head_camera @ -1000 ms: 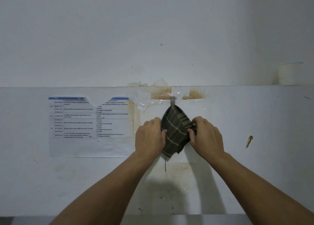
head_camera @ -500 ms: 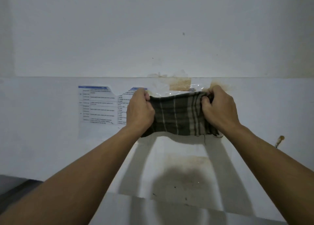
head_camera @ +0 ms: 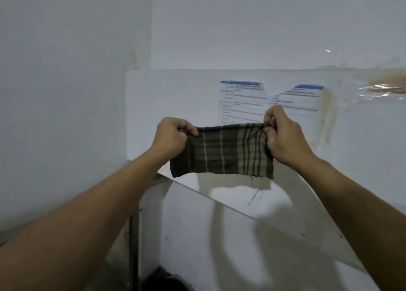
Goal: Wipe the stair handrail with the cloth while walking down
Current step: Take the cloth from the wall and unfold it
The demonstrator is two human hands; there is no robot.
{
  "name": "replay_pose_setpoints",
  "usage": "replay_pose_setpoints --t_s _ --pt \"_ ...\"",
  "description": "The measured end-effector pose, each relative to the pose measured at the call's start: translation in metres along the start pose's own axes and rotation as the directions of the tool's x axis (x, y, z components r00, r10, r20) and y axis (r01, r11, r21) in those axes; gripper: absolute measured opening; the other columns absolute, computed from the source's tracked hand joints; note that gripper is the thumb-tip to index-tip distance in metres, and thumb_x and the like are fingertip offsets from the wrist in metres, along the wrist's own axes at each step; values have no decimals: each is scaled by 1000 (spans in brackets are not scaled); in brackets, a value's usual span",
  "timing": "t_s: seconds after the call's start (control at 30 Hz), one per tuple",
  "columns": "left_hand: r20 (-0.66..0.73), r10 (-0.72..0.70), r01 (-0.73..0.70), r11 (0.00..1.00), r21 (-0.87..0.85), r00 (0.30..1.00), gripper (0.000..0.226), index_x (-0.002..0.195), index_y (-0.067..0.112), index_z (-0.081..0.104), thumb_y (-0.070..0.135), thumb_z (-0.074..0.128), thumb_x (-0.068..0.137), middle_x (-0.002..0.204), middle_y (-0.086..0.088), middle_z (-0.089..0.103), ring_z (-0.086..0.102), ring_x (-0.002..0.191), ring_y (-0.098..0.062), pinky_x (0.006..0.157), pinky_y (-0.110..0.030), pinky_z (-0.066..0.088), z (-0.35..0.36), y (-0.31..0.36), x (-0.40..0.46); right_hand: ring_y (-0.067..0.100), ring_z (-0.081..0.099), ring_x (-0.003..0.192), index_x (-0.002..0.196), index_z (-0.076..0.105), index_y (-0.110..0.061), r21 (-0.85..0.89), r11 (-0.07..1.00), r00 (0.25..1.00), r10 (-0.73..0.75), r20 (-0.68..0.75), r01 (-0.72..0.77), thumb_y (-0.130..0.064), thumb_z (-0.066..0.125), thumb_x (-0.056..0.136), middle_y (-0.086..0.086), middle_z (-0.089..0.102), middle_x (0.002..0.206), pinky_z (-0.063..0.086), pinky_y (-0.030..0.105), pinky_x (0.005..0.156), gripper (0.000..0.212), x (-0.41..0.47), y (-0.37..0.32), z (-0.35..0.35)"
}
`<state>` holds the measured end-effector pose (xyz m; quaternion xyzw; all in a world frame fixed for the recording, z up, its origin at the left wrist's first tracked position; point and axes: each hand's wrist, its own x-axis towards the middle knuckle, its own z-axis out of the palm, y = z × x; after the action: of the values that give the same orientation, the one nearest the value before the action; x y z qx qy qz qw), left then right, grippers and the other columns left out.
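— While we hold our arms out toward the wall, what do we have in front of us?
— We have the cloth (head_camera: 222, 152), dark with pale stripes, stretched flat between both hands at chest height, in the air before the white panel (head_camera: 171, 97).
— How are we gripping it?
— Our left hand (head_camera: 170, 136) has its fingers (head_camera: 193, 131) curled shut on the upper left corner; our right hand (head_camera: 285, 141) pinches the upper right corner, fingers closed on bunched fabric.
— Does the cloth touch anything else?
— We cannot see it touching the wall. Its lower edge hangs free, with loose threads (head_camera: 254, 191) trailing from the right corner.
— What lies behind it?
— We see a printed sheet (head_camera: 243, 99) with blue headers stuck to the panel, just above our right hand, and clear tape (head_camera: 382, 90) over a brownish stain further right.
— And below?
— We see shadows of our arms on the lower wall and a dark round object (head_camera: 167, 282) near the bottom edge, too dim to name.
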<state>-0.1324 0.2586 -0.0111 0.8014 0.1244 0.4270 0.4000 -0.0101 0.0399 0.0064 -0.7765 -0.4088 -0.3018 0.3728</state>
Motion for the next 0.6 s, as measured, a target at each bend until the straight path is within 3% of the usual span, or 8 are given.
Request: replay_pose_setpoints --t_s 0.07,0.2,0.3,0.37,0.47,0.6 --pt "-15 -52 52 999 10 999 35 87 7 74 -8 43 92 88 6 61 51 80 -1 63 -13 41 -41 -32 -1 18 50 72 89 45 -16 46 997 995 -69 69 66 1 43 88 3 54 79 38 30 59 17 6 -25 44" --pt "-72 -150 156 985 73 986 34 94 11 73 -5 43 93 100 0 61 54 90 -13 72 -20 45 -128 -89 -11 21 51 74 73 54 -17 160 977 962 -171 213 138 7 41 81 4 57 77 38 31 66 29 16 -80 134" --pt "-130 -202 220 965 145 971 29 99 12 71 -3 47 92 105 -2 61 53 92 -13 65 -15 42 -189 -126 -25 23 60 91 83 72 -11 261 956 932 -209 295 132 6 40 84 9 69 95 49 35 84 36 18 -129 200" --pt "-145 -242 266 946 183 959 25 103 14 69 -1 55 89 110 -3 62 55 99 -16 67 -15 43 -228 -148 -39 22 62 99 92 75 -8 324 939 919 -225 323 116 4 41 84 9 71 102 49 37 93 37 17 -161 241" --pt "-182 -298 338 906 256 937 28 110 16 67 2 64 85 114 -4 61 55 104 -19 77 -24 50 -281 -175 -63 19 61 98 94 76 -10 415 903 894 -272 356 110 -3 46 87 8 72 104 50 38 93 31 11 -211 297" --pt "-331 -336 448 816 365 882 33 113 16 66 1 65 84 118 -5 60 55 107 -22 92 -39 53 -341 -203 -94 16 60 92 97 74 -11 516 839 829 -406 385 171 -11 62 84 6 70 102 51 31 86 18 0 -273 362"
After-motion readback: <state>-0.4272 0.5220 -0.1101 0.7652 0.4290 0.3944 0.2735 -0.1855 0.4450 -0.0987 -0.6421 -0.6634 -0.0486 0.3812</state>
